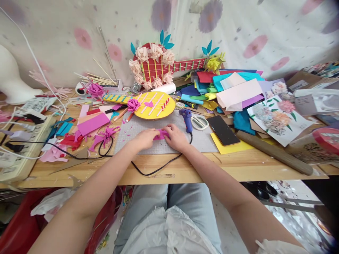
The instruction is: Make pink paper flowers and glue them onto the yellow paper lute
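A small strip of magenta craft paper [160, 134] lies low over the grey cutting mat [206, 143], between my two hands. My left hand [145, 138] is closed on the strip's left end. At the right end, my right hand [176, 137] pinches it with bent fingers. Just beyond my hands rests a yellow paper guitar [155, 102] with pale pink strings, red pegs and a magenta paper flower [133, 104] on it. A purple glue gun [186, 120] stands right of my right hand, beside white-handled scissors [199, 122].
A black phone [223, 130] lies on yellow paper [230, 146]. Coloured sheets [239, 93] pile up at the right, near a wooden stick [272, 151]. At the back leans a red guitar with flowers [156, 67]. A black cord [153, 173] loops along the front edge; a power strip [23, 151] sits left.
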`<state>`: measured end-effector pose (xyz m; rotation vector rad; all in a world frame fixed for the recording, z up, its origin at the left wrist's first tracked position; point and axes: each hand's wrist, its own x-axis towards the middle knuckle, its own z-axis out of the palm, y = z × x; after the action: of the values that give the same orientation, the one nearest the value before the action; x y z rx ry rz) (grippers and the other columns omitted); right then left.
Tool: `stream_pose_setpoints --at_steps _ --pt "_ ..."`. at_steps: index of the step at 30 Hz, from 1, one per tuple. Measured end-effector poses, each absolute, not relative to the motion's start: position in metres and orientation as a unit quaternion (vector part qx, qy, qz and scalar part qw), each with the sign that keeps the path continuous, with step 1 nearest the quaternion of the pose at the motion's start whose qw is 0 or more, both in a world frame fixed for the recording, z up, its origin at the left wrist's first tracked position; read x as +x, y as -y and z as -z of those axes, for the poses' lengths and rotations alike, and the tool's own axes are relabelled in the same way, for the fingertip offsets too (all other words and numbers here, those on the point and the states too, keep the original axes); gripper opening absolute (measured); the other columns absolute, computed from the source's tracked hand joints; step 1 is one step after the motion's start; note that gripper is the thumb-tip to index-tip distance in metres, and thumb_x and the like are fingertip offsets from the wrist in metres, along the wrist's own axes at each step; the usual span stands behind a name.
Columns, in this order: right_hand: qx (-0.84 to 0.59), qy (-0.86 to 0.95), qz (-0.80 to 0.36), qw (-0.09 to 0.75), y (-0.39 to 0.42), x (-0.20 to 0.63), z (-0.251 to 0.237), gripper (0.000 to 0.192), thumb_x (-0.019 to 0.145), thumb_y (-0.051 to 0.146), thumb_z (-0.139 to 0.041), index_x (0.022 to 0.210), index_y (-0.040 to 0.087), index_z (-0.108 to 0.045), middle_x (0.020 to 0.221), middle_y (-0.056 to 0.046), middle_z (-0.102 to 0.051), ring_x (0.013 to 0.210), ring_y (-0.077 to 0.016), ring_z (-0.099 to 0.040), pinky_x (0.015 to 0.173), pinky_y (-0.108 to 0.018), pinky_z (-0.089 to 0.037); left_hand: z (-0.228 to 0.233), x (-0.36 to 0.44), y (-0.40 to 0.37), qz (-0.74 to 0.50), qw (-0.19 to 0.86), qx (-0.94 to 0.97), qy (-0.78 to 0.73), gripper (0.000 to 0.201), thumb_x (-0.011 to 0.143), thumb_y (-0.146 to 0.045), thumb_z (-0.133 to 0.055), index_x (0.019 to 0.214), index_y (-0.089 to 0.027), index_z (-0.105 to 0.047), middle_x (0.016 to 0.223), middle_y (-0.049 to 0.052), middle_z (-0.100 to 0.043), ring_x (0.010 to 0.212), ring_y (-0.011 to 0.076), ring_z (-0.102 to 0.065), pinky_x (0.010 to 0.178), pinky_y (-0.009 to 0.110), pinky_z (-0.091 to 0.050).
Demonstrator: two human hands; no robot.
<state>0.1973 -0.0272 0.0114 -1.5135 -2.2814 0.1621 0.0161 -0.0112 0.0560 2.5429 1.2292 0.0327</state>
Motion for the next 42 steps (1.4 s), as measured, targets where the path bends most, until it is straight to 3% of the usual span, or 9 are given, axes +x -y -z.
stream_pose_setpoints --at_steps 5,8,17,28,35,42 --pt "-0.537 0.821 -0.035 0.191 0.028 0.197 -0.01 0.023 0.088 0.024 -0.043 0.104 0.02 -0.06 0.112 -0.01 -0.054 0.099 -0.0225 -0.05 0.082 -0.034 -0.044 -0.047 0.031 0.018 -0.052 0.136 0.851 -0.504 0.018 0.081 -0.02 -0.047 0.093 -0.02 -0.06 0.091 0.008 -0.061 0.085 0.0225 -0.058 0.071 0.033 -0.043" --pt "-0.535 0.824 -0.018 0.184 0.028 0.196 -0.009 0.024 0.09 0.026 -0.04 0.103 0.02 -0.06 0.114 -0.01 -0.055 0.098 -0.023 -0.049 0.082 -0.034 -0.043 -0.038 0.042 0.023 -0.074 0.089 0.82 -0.561 0.021 0.087 -0.027 -0.04 0.092 -0.018 -0.059 0.091 0.01 -0.063 0.088 0.0252 -0.059 0.071 0.035 -0.043" --pt "-0.56 0.807 -0.011 0.186 0.03 0.19 -0.006 0.028 0.087 0.028 -0.046 0.111 0.017 -0.056 0.117 -0.014 -0.052 0.102 -0.0253 -0.048 0.085 -0.037 -0.043 -0.031 0.05 0.03 -0.078 0.068 0.798 -0.593 0.021 0.089 -0.028 -0.041 0.099 -0.014 -0.053 0.102 0.015 -0.062 0.098 0.0283 -0.056 0.078 0.038 -0.042" --pt "-0.561 0.809 -0.035 0.172 0.029 0.196 -0.006 0.034 0.086 0.014 -0.041 0.117 0.017 -0.053 0.121 -0.013 -0.049 0.108 -0.0219 -0.048 0.09 -0.034 -0.042 -0.03 0.005 0.03 -0.107 0.12 0.757 -0.633 0.013 0.084 -0.029 -0.054 0.09 -0.017 -0.052 0.094 0.007 -0.062 0.094 0.0217 -0.055 0.081 0.033 -0.04" --pt "-0.559 0.807 -0.042 0.186 0.029 0.196 -0.005 0.034 0.085 0.014 -0.041 0.117 0.017 -0.053 0.12 -0.012 -0.05 0.109 -0.0215 -0.048 0.093 -0.032 -0.041 -0.039 -0.047 0.018 -0.049 0.075 0.747 -0.659 0.031 0.075 -0.04 -0.062 0.093 -0.017 -0.053 0.092 0.01 -0.061 0.096 0.0285 -0.054 0.083 0.041 -0.039" --pt "-0.572 0.793 -0.054 0.202 0.027 0.195 -0.004 0.036 0.082 0.015 -0.045 0.117 0.015 -0.053 0.118 -0.013 -0.051 0.107 -0.0224 -0.049 0.093 -0.033 -0.041 -0.058 -0.022 0.013 -0.101 0.039 0.811 -0.575 0.022 0.077 -0.029 -0.058 0.095 -0.017 -0.055 0.1 0.01 -0.059 0.1 0.0262 -0.051 0.088 0.041 -0.04"
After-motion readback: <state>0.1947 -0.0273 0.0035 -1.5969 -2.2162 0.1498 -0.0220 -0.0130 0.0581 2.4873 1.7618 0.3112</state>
